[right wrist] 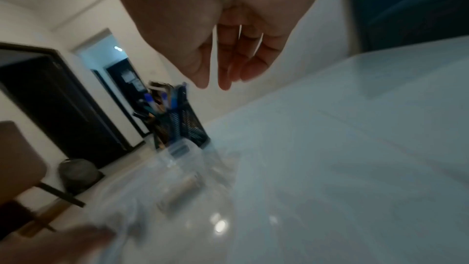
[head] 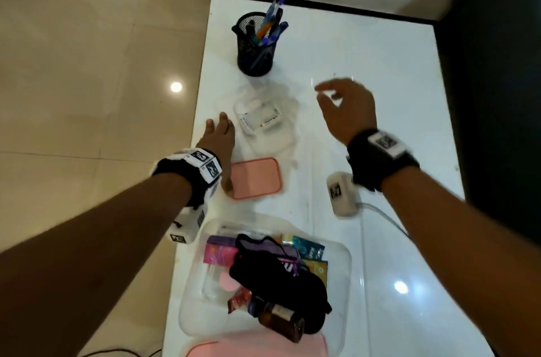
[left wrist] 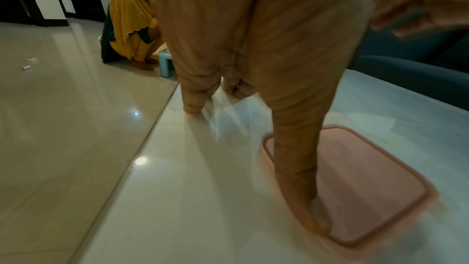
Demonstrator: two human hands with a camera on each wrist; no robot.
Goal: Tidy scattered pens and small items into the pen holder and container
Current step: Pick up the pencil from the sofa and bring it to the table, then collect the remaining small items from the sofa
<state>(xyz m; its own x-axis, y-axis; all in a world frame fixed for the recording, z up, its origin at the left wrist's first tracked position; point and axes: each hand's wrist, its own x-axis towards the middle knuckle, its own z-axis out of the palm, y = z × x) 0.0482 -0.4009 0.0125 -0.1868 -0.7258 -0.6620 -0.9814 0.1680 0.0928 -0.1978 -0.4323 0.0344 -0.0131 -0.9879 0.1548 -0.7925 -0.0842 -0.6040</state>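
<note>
Head view: clear container [head: 265, 119] is sitting mid-worktop [head: 380, 64], pen holder [head: 256, 45] at 12 o'clock, pink lid [head: 256, 178] at 6. Looks light, stiff, slippery; I'd be gripping its rim.

Left wrist: left hand [left wrist: 253, 47] is resting released, thumb on the lid, worktop edge just beside.

Right wrist: right hand [right wrist: 215, 27] is hovering released, loads of room at 3 o'clock.

Upright black mesh pen holder [head: 255, 48] (pens [head: 270, 24] inside)

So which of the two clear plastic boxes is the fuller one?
The near clear box, heaped with packets, a black pouch and a brown bottle; the far clear box holds only small white items.
</note>
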